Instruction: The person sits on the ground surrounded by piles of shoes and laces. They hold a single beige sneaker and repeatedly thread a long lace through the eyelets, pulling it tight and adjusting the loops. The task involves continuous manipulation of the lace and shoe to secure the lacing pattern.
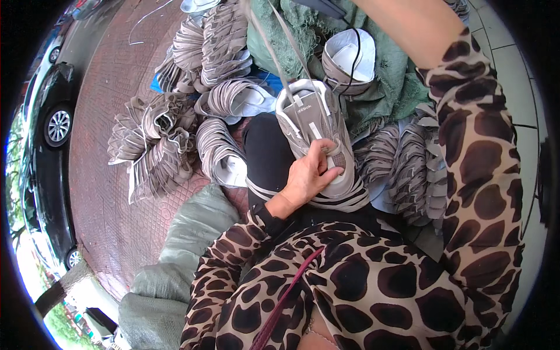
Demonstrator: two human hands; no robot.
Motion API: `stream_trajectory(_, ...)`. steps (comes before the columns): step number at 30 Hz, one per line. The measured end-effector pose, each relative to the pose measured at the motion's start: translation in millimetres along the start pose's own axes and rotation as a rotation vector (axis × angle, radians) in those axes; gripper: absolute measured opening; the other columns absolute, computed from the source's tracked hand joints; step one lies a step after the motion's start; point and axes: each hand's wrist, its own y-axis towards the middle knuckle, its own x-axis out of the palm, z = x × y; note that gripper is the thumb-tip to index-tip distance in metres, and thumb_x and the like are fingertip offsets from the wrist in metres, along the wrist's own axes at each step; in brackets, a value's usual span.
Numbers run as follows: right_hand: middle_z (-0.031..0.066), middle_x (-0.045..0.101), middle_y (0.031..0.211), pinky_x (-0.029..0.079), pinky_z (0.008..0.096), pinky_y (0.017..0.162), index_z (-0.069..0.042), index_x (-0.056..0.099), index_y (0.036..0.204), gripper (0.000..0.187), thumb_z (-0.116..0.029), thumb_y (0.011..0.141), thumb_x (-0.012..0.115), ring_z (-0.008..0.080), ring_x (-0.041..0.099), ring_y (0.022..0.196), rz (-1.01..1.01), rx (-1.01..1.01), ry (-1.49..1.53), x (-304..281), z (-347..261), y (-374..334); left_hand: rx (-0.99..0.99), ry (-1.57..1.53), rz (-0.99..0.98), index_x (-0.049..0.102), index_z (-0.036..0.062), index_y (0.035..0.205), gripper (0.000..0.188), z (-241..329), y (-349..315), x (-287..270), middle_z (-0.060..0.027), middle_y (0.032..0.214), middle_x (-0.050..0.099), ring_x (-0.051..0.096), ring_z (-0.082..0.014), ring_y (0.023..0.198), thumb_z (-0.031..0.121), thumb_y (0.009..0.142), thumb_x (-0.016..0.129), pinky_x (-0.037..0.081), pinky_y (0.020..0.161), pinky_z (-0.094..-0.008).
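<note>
A grey-beige shoe upper (300,125) with a white lining rests on my lap, over the dark-trousered legs. My left hand (315,169) grips its front part, thumb and fingers pressed on the lacing area. Two ends of a flat grey shoelace (289,32) run up from the upper and leave the picture at the top. My right forearm (420,29) reaches across the upper right, and its hand is outside the picture. Below the held piece, more layered uppers (344,201) lie on my lap.
Nested stacks of similar uppers (219,149) lie on the red paving at left, others (402,169) at right. A rolled upper (350,61) sits on green woven sacking (388,76). A grey-green sack (192,227) stands at lower left; a black car (52,157) is beyond.
</note>
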Motion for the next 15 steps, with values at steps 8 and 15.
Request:
stream_trajectory(8,0.0141,0.071,0.076,0.056,0.0338,0.067,-0.001,0.069,0.081,0.035,-0.023,0.094,0.045,0.0221,0.072,0.07,0.144,-0.17,-0.625,-29.2,12.3,52.2,0.108,0.095,0.033,0.038,0.0083,0.128,0.061,-2.4,2.3,7.4,-0.0032,0.062,0.049,0.054,-0.0235,0.052,0.019,0.081,0.076,0.043,0.049,-0.0358)
stream_trajectory(15,0.0135,0.071,0.079,0.057,0.0337,0.057,0.001,0.066,0.088,0.031,-0.021,0.094,0.046,0.0255,0.073,0.072,0.033,0.002,-0.255,-17.9,-5.1,18.4,0.178,0.157,0.51,0.051,0.0045,0.12,0.045,1.2,28.0,-63.2,-0.0153,0.098,0.061,0.061,-0.0303,0.093,0.024,0.085,0.072,0.048,0.078,-0.0394)
